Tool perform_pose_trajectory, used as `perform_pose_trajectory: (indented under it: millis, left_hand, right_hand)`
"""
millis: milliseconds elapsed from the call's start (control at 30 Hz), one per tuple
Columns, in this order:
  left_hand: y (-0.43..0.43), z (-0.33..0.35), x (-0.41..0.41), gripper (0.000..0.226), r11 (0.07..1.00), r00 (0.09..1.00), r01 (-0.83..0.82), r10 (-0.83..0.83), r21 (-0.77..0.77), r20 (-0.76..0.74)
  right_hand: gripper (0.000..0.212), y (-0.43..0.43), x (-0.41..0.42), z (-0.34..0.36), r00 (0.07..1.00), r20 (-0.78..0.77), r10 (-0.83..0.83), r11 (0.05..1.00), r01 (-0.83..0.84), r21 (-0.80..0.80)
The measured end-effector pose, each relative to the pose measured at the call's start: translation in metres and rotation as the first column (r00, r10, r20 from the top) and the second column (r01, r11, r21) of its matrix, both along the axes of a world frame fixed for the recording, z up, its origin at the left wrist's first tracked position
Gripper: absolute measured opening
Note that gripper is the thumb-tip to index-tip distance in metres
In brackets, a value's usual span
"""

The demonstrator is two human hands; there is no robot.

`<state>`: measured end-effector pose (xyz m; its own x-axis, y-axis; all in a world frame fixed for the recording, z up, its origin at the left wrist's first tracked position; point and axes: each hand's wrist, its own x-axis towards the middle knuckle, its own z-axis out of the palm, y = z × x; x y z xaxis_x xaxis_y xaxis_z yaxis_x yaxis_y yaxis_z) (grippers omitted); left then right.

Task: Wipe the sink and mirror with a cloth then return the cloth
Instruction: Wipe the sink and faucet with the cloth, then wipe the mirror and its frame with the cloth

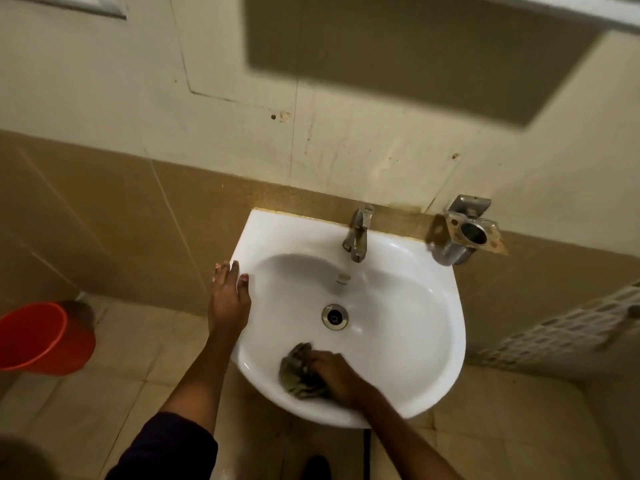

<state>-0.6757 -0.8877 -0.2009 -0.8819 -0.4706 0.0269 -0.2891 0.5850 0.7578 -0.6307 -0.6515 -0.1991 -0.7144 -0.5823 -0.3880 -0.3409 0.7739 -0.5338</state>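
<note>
Right hand (334, 374), fingers curled, bunches the cloth (296, 375) at the sink (446, 327) near edge; left hand (228, 299), fingers straight, rests on its left edge. Cloth probably soft, limp: best gripped wadded.

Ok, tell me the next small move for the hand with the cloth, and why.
Probably sweep the cloth forward past the drain toward the basin wall under the tap. The right hand grips it bunched against the near inner wall of the sink, far from the tap side; the left hand rests on the left rim, out of the path.
</note>
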Motion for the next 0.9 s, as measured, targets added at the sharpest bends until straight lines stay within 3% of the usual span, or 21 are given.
perform_pose_trajectory:
  millis: [67,167,233,300,400,467,567,667,767,833,900]
  left_hand:
    - [-0.001,0.005,0.003,0.043,0.999,1.000,0.009,-0.009,0.033,-0.006]
    - [-0.005,0.016,0.002,0.040,0.998,0.999,0.023,-0.026,0.060,0.036]
    - [0.000,0.035,-0.003,0.035,0.998,0.996,0.055,-0.057,0.042,0.062]
    - [0.017,0.063,-0.008,0.026,0.988,0.991,0.133,-0.133,0.080,-0.001]
    - [0.063,0.116,-0.004,0.020,0.871,0.937,0.325,-0.349,0.369,-0.002]
    - [0.093,0.144,0.004,0.031,0.702,0.817,0.453,-0.574,0.550,0.059]
    - [0.128,0.169,0.014,0.051,0.520,0.683,0.560,-0.731,0.645,-0.004]
    - [0.145,0.187,0.018,0.049,0.349,0.730,0.562,-0.635,0.750,-0.252]
    - [0.146,0.198,0.016,0.036,0.154,0.733,0.593,-0.510,0.790,-0.450]
    - [0.146,0.201,0.015,0.035,0.183,0.745,0.603,-0.479,0.777,-0.465]
    - [0.145,0.204,0.013,0.037,0.288,0.782,0.589,-0.440,0.755,-0.442]
  right_hand:
    - [0.026,-0.002,0.016,0.015,0.999,0.047,0.025,0.992,-0.019,-0.123]
    - [0.025,0.034,0.020,0.048,0.997,0.075,0.037,0.985,-0.024,-0.170]
    - [0.029,0.065,0.016,0.075,0.970,0.208,-0.126,0.945,0.181,-0.274]
    - [0.037,0.091,0.007,0.096,0.895,0.282,-0.346,0.797,0.439,-0.414]
    - [0.031,0.105,-0.013,0.131,0.761,0.448,-0.469,0.498,0.647,-0.578]
    - [0.034,0.095,-0.023,0.162,0.792,0.359,-0.493,0.448,0.585,-0.676]
    - [0.038,0.085,-0.032,0.197,0.849,0.033,-0.527,0.576,0.386,-0.720]
    - [0.029,0.075,-0.028,0.218,0.873,-0.192,-0.447,0.681,0.193,-0.706]
    - [0.020,0.069,-0.020,0.223,0.843,-0.321,-0.431,0.681,0.070,-0.729]
    - [0.031,0.065,-0.014,0.218,0.837,-0.277,-0.472,0.608,0.082,-0.790]
    - [0.042,0.062,-0.007,0.210,0.857,-0.034,-0.515,0.434,0.226,-0.872]
